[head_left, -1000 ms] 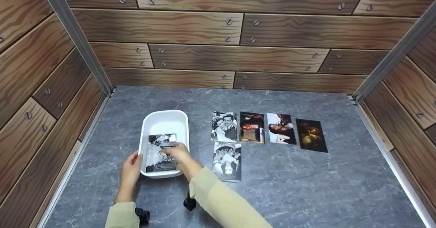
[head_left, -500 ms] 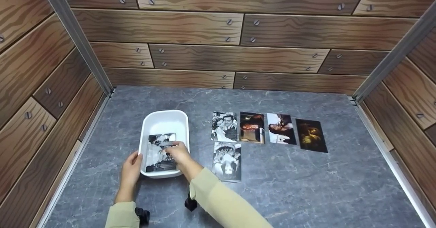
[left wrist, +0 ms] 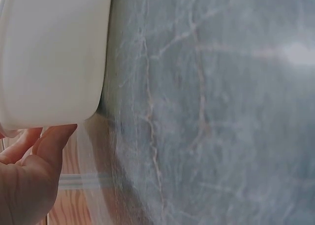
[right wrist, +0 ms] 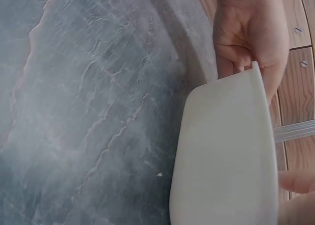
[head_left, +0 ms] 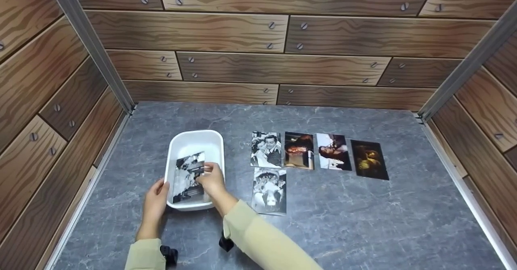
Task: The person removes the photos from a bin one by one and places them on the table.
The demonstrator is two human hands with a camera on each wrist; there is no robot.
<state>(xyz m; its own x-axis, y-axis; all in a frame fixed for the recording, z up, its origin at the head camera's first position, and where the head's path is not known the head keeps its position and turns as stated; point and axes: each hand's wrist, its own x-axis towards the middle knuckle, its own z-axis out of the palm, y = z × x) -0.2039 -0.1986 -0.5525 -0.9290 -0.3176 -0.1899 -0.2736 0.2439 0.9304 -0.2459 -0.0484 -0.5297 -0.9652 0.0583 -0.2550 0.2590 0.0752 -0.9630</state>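
Note:
A white plastic tub stands on the table at the left. My left hand grips its left rim near the front corner; in the left wrist view the fingers press against the tub's wall. My right hand reaches over the right side and pinches the right edge of a black-and-white photo inside. That photo's right edge is raised and its left side slants down toward the tub's left wall. In the right wrist view the tub's wall hides the photo, and only part of the right hand shows.
Right of the tub, a row of photos lies on the grey marbled table: a black-and-white couple, two colour prints and a dark one. Another black-and-white photo lies below the first. Wood-patterned walls enclose the table.
The photo in the tub lay flat earlier; its right edge has now come up in my right hand's fingers, which have risen slightly. My left hand and the tub have stayed put.

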